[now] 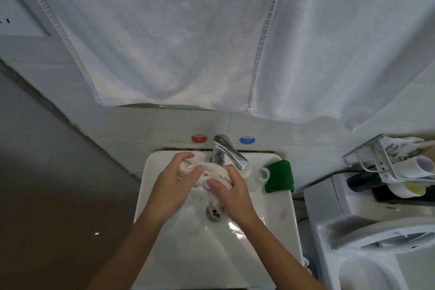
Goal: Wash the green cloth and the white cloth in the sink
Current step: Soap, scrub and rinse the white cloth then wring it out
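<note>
Both my hands wring the white cloth over the sink.

My left hand (175, 180) and my right hand (229, 189) each curl around the bunched white cloth (211, 172), holding it just under the faucet (227, 152) and above the drain (213, 213) of the sink (179, 254). The green cloth (280, 176) lies folded on the sink's right rim, beside a clear bottle (257, 178). White towels (176, 30) hang overhead.

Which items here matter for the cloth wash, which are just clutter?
In play: white cloth, left hand, right hand, green cloth, sink, faucet.
Lying about: hanging white towel, clear bottle, paper roll.
</note>
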